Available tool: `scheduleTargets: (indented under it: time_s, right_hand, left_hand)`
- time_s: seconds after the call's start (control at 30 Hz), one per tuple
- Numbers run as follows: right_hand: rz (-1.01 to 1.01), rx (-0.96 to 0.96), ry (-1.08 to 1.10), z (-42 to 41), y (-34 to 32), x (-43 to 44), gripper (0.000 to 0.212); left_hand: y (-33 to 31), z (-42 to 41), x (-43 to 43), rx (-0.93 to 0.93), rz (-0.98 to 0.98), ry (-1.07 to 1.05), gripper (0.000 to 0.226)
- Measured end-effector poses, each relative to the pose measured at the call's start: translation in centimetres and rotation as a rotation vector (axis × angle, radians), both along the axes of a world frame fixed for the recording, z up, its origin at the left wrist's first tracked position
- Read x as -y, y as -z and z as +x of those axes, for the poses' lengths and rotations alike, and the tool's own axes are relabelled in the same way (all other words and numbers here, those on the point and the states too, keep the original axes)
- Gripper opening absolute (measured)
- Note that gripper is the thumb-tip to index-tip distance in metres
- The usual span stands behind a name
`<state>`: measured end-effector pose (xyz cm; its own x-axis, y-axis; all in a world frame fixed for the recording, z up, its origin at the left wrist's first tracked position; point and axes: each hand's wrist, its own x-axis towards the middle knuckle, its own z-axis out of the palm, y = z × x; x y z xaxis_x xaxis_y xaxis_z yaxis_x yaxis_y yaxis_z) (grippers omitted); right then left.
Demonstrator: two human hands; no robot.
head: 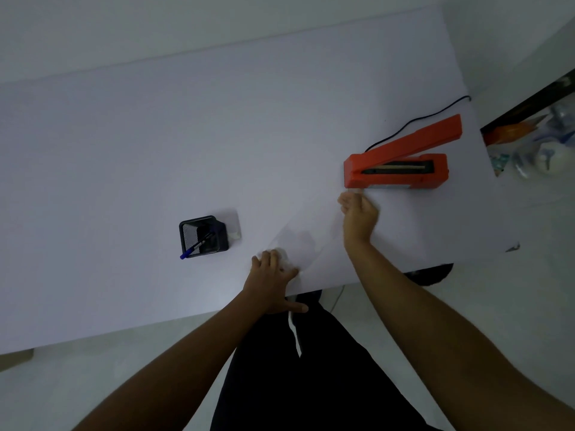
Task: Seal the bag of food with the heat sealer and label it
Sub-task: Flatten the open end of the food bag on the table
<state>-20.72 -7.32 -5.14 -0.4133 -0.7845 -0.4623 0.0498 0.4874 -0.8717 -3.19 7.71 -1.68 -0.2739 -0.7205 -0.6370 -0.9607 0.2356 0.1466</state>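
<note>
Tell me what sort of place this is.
Probably a small packing station in a plain room, perhaps at home: a white table, an orange heat sealer with its cord, a mesh pen holder, and a cluttered shelf alongside.

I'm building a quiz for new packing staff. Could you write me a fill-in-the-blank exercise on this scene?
1. The heat sealer on the table is ____ in colour.
2. Its top arm is ____, not pressed down, so the sealing strip shows.
3. The pen in the black mesh holder has a ____ cap.
4. The hand nearest the heat sealer is the person's ____ one.

Missing words: orange; raised; blue; right.
</note>
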Motion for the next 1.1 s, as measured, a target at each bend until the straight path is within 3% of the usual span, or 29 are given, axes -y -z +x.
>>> scheduleTargets:
  time_s: [0.1, 0.2, 0.33, 0.43, 0.63, 0.73, 0.83, 0.93, 1.0, 1.1]
  right_hand:
    - [0.128, -0.073, 0.091, -1.6, 0.7, -3.9, 0.021]
    - [0.258, -0.097, 0.044, -1.4, 0.8, -6.5, 0.012]
    - [0.362, 0.158, 0.022, 1.4, -1.1, -6.2, 0.049]
    - [0.424, 0.135, -0.067, 2.6, -1.4, -5.3, 0.067]
    - [0.371, 0.136, -0.119, 3.3, -2.4, -4.7, 0.013]
    - [0.337, 0.171, -0.122, 3.0, -3.1, -5.3, 0.007]
    - [0.310, 0.223, -0.144, 3.1, -4.2, -5.8, 0.014]
    - [0.304, 0.193, -0.178, 2.7, -5.4, -5.5, 0.017]
    - [0.288, 0.168, -0.205, 2.1, -6.2, -5.1, 0.017]
    - [0.269, 0.132, -0.256, 0.8, -7.8, -4.1, 0.021]
  left_hand:
    - [0.1, 0.0, 0.1, 0.004, 0.021, 0.009, 0.104]
    - [0.1, -0.2, 0.3, 0.009, 0.032, 0.033, 0.106]
    - [0.1, -0.3, 0.7, 0.009, 0.069, 0.030, 0.106]
    - [0.0, -0.2, 0.7, 0.006, 0.099, 0.038, 0.105]
    - [-0.6, 0.0, 1.6, 0.006, 0.135, 0.056, 0.104]
    - [-0.6, -0.3, 1.5, -0.018, 0.135, 0.020, 0.094]
    - [-1.0, 0.0, 2.5, -0.102, 0.199, -0.111, 0.081]
    - [-1.1, 0.8, 4.8, -0.335, 0.262, -0.453, 0.078]
    - [-1.8, 1.4, 6.2, -0.488, 0.138, -0.688, 0.079]
    - [-3.0, 1.4, 8.6, -0.651, -0.054, -0.846, 0.077]
